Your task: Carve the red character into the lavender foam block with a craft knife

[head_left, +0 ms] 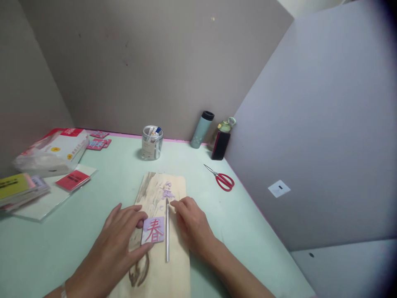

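Observation:
A wooden board (156,190) lies on the pale green table in front of me. On it sits a small lilac paper square with a red cut character (153,230). My left hand (119,236) holds this square by its left edge, between thumb and fingers. A thin silver craft knife (167,234) lies on the board just right of the square. My right hand (190,223) rests flat beside the knife, fingertips near its tip and near some lilac paper scraps (167,192).
Red scissors (223,180) lie to the right. A glass jar (152,142), a teal flask (201,129) and a black object (220,145) stand at the back. A tissue pack (54,151), red cards (72,180) and books (18,188) are at the left. Walls close three sides.

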Tool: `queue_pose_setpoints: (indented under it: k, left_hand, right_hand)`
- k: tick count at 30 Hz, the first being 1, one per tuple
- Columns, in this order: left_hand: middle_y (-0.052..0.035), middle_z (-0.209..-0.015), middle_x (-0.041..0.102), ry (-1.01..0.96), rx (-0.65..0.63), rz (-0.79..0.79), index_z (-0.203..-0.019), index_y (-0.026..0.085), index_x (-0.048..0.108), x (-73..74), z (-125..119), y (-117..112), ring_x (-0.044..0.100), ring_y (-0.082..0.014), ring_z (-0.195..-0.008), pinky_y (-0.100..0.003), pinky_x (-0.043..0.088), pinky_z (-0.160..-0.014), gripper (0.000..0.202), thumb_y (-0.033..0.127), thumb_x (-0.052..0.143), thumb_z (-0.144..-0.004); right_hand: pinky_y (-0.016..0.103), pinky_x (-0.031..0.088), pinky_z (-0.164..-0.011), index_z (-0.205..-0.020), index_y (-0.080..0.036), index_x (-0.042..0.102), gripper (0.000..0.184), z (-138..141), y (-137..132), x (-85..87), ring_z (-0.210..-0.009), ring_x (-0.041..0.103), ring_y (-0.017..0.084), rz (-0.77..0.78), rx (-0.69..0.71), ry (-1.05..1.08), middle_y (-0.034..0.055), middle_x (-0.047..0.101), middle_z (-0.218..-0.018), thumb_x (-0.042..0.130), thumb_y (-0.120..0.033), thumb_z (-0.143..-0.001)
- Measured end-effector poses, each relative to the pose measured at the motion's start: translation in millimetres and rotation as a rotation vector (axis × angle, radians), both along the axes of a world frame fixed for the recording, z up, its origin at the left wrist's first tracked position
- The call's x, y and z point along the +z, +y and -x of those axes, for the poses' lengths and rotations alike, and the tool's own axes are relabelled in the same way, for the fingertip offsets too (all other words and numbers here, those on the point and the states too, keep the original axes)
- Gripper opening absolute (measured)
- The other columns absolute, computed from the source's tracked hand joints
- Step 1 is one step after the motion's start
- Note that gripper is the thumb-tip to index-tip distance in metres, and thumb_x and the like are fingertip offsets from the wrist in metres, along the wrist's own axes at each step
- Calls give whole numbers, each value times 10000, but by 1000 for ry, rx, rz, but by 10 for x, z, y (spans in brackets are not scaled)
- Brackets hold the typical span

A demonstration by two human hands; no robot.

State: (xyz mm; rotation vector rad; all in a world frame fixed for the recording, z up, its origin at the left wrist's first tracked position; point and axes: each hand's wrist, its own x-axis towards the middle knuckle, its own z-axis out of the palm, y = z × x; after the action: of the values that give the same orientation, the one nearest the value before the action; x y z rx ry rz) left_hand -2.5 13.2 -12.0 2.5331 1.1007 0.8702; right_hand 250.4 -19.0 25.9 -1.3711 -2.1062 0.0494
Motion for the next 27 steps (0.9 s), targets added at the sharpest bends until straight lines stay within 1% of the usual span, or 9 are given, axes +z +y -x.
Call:
queue_pose_setpoints:
  k: [3,6,11,16,19,24,27]
  left_hand:
    - [-24,-1130,713,15,-24,5,-1282,292,512,30,9,6,646,-328,-1259,-633,317,-1200,470,501,724,-919]
    - [-32,-1174,717,11,-48,-17,-1293,288,526,64,23,13,646,-324,-1268,-611,329,-1205,459,484,720,-926]
    - [-30,-1171,725,-6,-55,-27,-1272,289,552,82,34,21,647,-319,-1270,-594,321,-1216,426,482,716,-928]
    - [-24,-1156,726,-2,-59,-16,-1260,291,551,70,34,35,641,-311,-1273,-569,303,-1223,446,498,734,-910]
    - [-25,-1149,724,7,-54,-7,-1250,288,541,70,23,37,635,-310,-1280,-580,281,-1230,442,503,732,-914]
    - [-30,-1157,728,-7,-53,-20,-1256,289,548,77,25,34,649,-316,-1265,-585,311,-1219,433,495,720,-917]
    - [-34,-1156,728,-6,-51,-16,-1252,286,554,78,35,30,651,-317,-1263,-588,310,-1220,428,498,719,-919]
  right_hand:
    - [285,482,-659,-1133,-182,624,285,-11,-15,37,-781,609,197,-26,8,-8,71,645,-886,436,-45,-968]
    - [283,455,-632,-1079,-185,634,250,-8,-25,43,-737,600,188,-63,19,-18,59,648,-833,434,-63,-991]
    - [286,448,-633,-1042,-192,654,243,7,-41,46,-724,585,181,-28,37,-41,58,658,-822,435,-91,-1015]
    - [283,428,-615,-1009,-188,657,241,25,-61,86,-694,562,171,-44,40,-24,43,646,-787,432,-103,-1021]
    - [284,414,-604,-957,-191,646,228,35,-68,105,-680,551,167,-50,47,-10,34,637,-762,446,-105,-1023]
    - [276,408,-606,-880,-209,621,246,46,-67,89,-667,545,158,-69,53,21,24,624,-734,451,-102,-1023]
    - [281,396,-604,-842,-213,591,223,52,-69,78,-659,531,158,-68,53,55,17,612,-720,488,-134,-1023]
